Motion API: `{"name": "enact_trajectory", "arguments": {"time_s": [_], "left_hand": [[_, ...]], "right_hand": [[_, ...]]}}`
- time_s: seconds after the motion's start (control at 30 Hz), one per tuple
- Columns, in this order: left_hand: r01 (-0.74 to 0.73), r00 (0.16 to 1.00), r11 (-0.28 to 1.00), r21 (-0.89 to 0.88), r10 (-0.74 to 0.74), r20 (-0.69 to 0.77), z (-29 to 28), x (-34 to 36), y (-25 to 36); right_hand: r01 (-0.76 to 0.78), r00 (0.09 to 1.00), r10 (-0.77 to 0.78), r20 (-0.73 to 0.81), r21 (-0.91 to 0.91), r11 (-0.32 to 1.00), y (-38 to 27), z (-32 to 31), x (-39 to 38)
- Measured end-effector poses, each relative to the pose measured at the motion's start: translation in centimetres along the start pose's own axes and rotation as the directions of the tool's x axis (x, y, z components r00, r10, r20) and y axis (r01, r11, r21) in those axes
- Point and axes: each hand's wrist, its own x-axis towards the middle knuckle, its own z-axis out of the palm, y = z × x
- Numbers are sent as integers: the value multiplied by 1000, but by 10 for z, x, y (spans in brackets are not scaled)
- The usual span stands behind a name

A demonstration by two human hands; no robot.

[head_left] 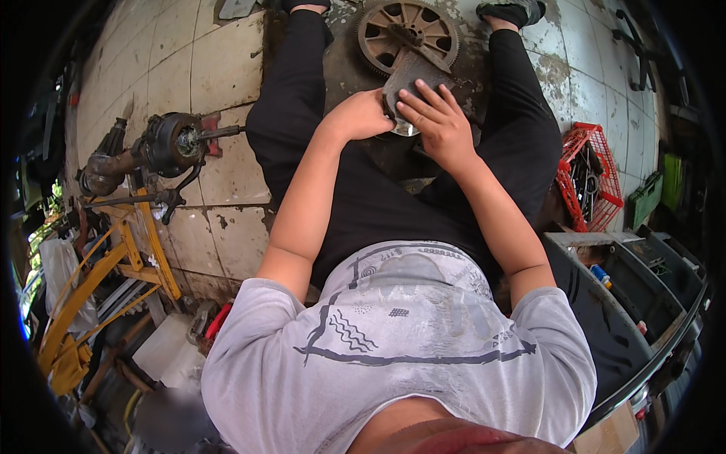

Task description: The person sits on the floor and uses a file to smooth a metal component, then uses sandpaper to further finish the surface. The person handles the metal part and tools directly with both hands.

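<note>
Light-grey, dark-printed fabric T-shirt (412, 333) foremost: slip and cut hazards

Left hand (361, 113): grasping the near left edge of the dark grey, curved metal plate (406, 74); fingertips hidden. Plate: between the hands, overlapping the rusty, round, spoked metal gear wheel (408, 32) in view; could slide if grip loosens. Right hand (446, 136): fingers spread on the plate; rough edges could cut bare skin.

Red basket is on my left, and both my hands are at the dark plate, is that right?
Only the side is wrong: the head view shows the red basket on your right. Your left hand and right hand are both at the dark plate, as you said.
</note>
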Motion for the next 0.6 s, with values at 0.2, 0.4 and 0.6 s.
{"name": "enact_trajectory", "arguments": {"time_s": [0.2,0.4,0.6], "left_hand": [[-25,990,998,-56,17,-141,4,-4,5],[47,996,998,-51,-51,-75,5,-4,-5],[35,998,995,-96,-40,-44,1,-7,4]], "right_hand": [[-126,991,123,-47,-54,991,12,6,2],[-55,997,54,-57,-16,998,9,6,1],[18,1000,-18,-2,42,999,-4,0,-3]]}}
